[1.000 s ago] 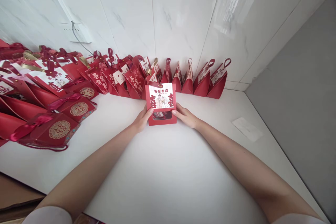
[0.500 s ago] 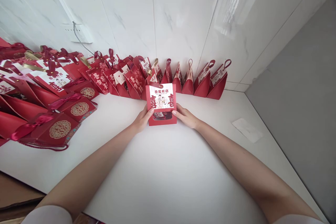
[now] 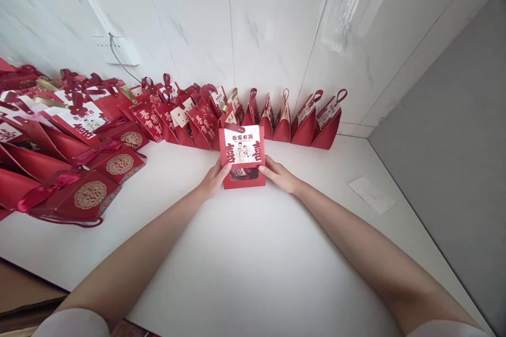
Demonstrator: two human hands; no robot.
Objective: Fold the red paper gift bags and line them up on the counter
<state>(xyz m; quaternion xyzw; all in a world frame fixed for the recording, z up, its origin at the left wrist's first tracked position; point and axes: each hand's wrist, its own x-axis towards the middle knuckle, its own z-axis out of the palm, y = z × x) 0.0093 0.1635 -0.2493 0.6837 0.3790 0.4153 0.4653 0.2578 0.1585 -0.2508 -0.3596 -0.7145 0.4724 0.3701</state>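
A red gift box [image 3: 243, 158] stands upright at the middle of the white table, its front facing me. On its upper front is a white panel with red characters and a drawn couple; below that, a window shows wrapped contents. A dark red ribbon loop lies over its top. My left hand [image 3: 215, 179] grips the box's left side, thumb on the front edge. On the opposite side my right hand [image 3: 280, 174] holds it the same way. The other fingers of both hands are partly hidden at the sides and behind the box.
Several red gift boxes with ribbon handles [image 3: 326, 125] line the tiled wall behind. More crowd the left, including hexagonal boxes with gold emblems [image 3: 90, 195]. A white tissue [image 3: 370, 195] lies on the table [image 3: 261, 268] at right. A wall socket [image 3: 116, 51] has a grey cable. Cardboard [image 3: 27, 289] shows lower left.
Almost nothing differs. Both hands keep their hold on the gift box in the same place, and the view has shifted only very slightly.
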